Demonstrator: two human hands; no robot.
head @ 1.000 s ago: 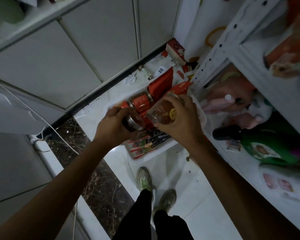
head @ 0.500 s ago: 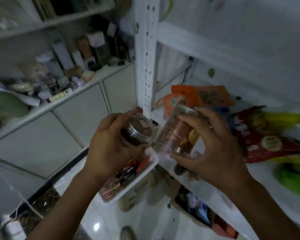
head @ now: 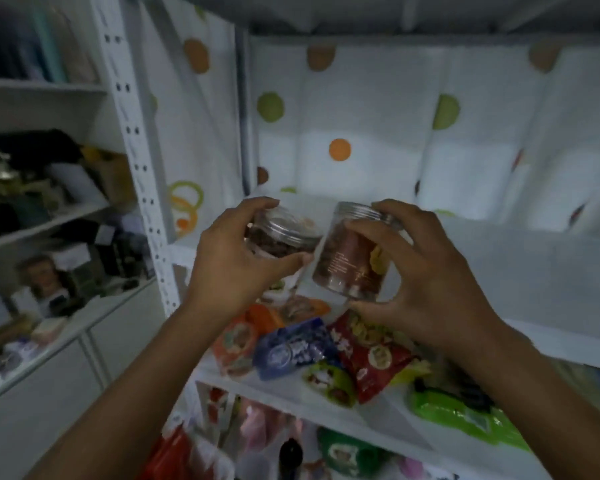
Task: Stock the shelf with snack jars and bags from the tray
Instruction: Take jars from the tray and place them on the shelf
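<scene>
You hold two clear jars in front of the upper shelf (head: 499,268); left hand (head: 232,268) curls round the short jar (head: 284,237), right hand (head: 426,282) has fingers spread round the tall jar (head: 350,261); plastic looks stiff, light, prob. slippery; grip the walls, not the lids.

Both bare forearms are extending up and away from the near edge, the left forearm (head: 125,386) coming in from the near left and the right forearm (head: 548,400) from the near right, angling toward each other; the left hand (head: 232,265) is gripping a short jar (head: 284,237) from its left side, its back facing the camera, fingers curling over the jar's far top, thumb pressing beneath; the right hand (head: 430,282) is holding a taller jar (head: 350,265) from its right side, fingers (head: 371,226) wrapping across the lid end, thumb hooking under the base; the two hands are sitting level, just beside each other.
</scene>
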